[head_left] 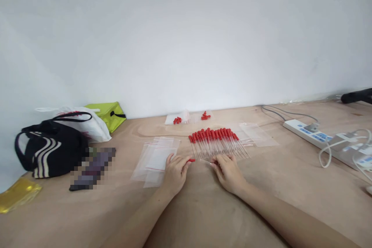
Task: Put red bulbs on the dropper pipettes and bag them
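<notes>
A row of several clear droppers with red bulbs point(216, 141) lies on the wooden table point(203, 209). One more dropper point(200, 160) lies between my hands. My left hand point(175, 172) pinches its red bulb end. My right hand point(228, 170) pinches its clear tip end. A stack of clear zip bags with red seals point(155, 159) lies just left of my left hand and partly under it.
Loose red bulbs point(177, 120) and small bags point(186, 117) sit near the wall. More clear bags point(257, 133) lie to the right. A white power strip with cables point(319, 137) is far right. A black striped bag point(50, 149), white bag point(87, 124) and green pouch point(109, 114) stand left.
</notes>
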Demonstrator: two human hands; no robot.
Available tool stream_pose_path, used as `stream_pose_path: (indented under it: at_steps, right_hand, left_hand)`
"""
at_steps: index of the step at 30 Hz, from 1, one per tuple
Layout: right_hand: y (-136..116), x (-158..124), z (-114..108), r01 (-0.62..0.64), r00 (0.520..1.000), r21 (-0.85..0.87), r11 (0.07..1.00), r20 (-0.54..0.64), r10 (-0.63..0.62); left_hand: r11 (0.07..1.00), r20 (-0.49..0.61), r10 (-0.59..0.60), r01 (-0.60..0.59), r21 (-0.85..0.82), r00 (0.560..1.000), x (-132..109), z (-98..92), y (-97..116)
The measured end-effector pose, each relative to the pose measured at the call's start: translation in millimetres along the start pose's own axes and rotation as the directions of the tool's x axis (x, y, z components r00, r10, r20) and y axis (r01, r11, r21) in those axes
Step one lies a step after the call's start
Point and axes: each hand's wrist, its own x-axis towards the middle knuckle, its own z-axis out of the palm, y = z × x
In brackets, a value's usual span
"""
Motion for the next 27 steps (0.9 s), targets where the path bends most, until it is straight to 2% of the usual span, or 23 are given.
stream_pose_path:
  at_steps: [5,16,22,27]
  right_hand:
    - [-4,5,0,0.019,1.0,0.026,0.999,0.008,-0.019]
    - [-12,7,-1,0.074,0.996,0.074,0.994,0.042,-0.077]
    - [-11,7,-1,0.133,0.987,0.085,0.987,0.08,-0.14]
    - [-8,8,-2,0.103,0.983,0.175,0.979,0.136,-0.127]
  left_hand:
    - [0.997,0.079,-0.028,0.033,-0.065,0.997,0,0.8,7]
    - [0.995,0.044,-0.011,0.015,-0.094,0.999,-2,3.1,9]
    - [0.977,0.104,-0.083,0.101,-0.187,0.991,-3,5.2,10]
    - [0.972,0.113,-0.065,0.088,-0.217,0.991,-2,2.2,9]
